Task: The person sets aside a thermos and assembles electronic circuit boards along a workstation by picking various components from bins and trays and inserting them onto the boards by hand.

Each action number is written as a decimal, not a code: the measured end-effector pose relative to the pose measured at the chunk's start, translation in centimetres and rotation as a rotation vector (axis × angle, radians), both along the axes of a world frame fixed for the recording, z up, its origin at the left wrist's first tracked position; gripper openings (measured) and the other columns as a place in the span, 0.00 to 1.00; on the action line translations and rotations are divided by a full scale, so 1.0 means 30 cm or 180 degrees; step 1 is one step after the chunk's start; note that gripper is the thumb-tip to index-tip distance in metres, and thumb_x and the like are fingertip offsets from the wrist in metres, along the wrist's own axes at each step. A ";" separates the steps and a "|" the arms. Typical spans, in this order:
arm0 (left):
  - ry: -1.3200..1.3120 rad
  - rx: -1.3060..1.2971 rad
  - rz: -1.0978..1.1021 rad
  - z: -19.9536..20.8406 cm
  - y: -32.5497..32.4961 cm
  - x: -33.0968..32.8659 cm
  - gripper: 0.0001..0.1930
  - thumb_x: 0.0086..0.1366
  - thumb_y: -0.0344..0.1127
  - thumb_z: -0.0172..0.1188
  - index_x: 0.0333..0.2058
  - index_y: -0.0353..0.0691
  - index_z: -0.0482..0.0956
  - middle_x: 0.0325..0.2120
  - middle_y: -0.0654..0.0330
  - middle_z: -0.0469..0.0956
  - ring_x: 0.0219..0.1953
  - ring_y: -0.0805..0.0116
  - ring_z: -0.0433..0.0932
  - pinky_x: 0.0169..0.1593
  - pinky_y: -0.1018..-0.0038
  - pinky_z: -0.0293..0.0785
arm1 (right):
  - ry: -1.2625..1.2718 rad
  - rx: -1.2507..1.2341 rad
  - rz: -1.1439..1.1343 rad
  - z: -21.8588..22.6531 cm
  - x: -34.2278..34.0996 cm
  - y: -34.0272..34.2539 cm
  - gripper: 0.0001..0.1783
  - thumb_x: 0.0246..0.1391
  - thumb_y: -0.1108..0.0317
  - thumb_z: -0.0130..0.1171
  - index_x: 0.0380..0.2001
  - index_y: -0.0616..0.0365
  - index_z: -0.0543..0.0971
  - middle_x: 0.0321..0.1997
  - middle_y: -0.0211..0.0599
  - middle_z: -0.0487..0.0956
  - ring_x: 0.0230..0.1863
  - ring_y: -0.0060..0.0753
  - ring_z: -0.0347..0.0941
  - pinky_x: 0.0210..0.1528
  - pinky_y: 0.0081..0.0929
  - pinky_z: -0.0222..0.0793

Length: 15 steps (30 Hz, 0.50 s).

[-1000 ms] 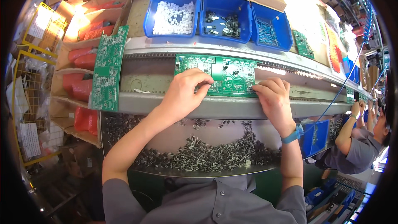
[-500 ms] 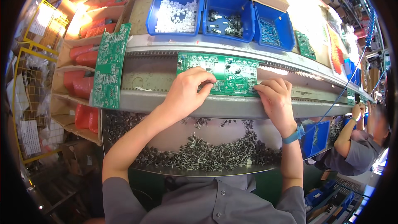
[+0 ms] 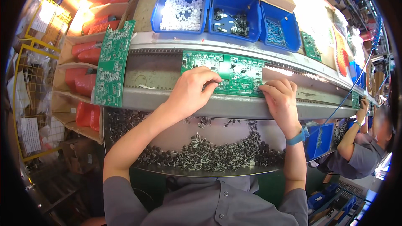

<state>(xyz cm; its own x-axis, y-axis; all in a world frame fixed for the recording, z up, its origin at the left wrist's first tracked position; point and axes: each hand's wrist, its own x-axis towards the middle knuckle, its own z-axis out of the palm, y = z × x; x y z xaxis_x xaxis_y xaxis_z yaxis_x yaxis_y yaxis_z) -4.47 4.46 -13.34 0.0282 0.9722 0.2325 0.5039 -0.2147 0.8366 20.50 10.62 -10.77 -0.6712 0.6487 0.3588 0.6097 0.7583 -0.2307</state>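
A green circuit board (image 3: 240, 77) lies across the rails of the conveyor, with small dark and pale parts on it. Over its lower left part is my left hand (image 3: 193, 87), thumb and fingertips pinched close together; whatever sits between them is too small to make out. My right hand (image 3: 281, 98), with a blue band (image 3: 296, 137) at the wrist, is at the board's lower right corner. Its fingers are also drawn into a pinch, and their tips hide anything they hold.
A second green board (image 3: 112, 65) lies across the rails at left. Blue bins hold white connectors (image 3: 181, 14), dark parts (image 3: 234, 24) and thin blue-bodied parts (image 3: 275, 33). Leaded black components (image 3: 209, 152) lie heaped in the near tray. Cardboard box (image 3: 63, 96) stands left; a co-worker (image 3: 356, 146) sits right.
The whole view has shifted slightly. Both my hands keep nearly the same pinched poses at the board. On the right, the co-worker's hand has risen a little.
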 end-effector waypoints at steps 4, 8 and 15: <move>0.0105 -0.0056 -0.0011 0.000 -0.002 0.004 0.05 0.54 0.23 0.60 0.32 0.35 0.80 0.29 0.56 0.77 0.32 0.60 0.78 0.36 0.70 0.73 | -0.0033 -0.0014 0.0022 0.002 -0.002 0.002 0.09 0.42 0.78 0.61 0.30 0.55 0.80 0.32 0.30 0.77 0.39 0.34 0.71 0.46 0.33 0.59; 0.0533 0.0527 0.0006 -0.026 -0.005 0.010 0.05 0.52 0.24 0.61 0.29 0.36 0.80 0.29 0.58 0.73 0.34 0.60 0.76 0.38 0.68 0.72 | 0.0037 0.0008 0.0029 -0.003 -0.002 0.004 0.09 0.42 0.78 0.61 0.30 0.55 0.80 0.32 0.30 0.77 0.39 0.35 0.71 0.47 0.33 0.59; 0.0482 0.0665 0.0012 -0.006 -0.010 0.000 0.09 0.52 0.24 0.62 0.34 0.36 0.78 0.31 0.57 0.72 0.36 0.56 0.74 0.39 0.66 0.71 | 0.0147 0.0050 0.0026 0.044 -0.030 -0.032 0.09 0.42 0.79 0.62 0.30 0.57 0.79 0.33 0.33 0.77 0.39 0.36 0.71 0.47 0.32 0.59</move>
<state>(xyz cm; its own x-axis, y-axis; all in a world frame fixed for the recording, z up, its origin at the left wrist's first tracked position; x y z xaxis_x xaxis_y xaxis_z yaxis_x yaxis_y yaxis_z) -4.47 4.16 -13.53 0.0745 0.9037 0.4217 0.6212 -0.3729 0.6893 19.59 9.65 -9.46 -0.6589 0.6373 0.3996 0.5924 0.7670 -0.2465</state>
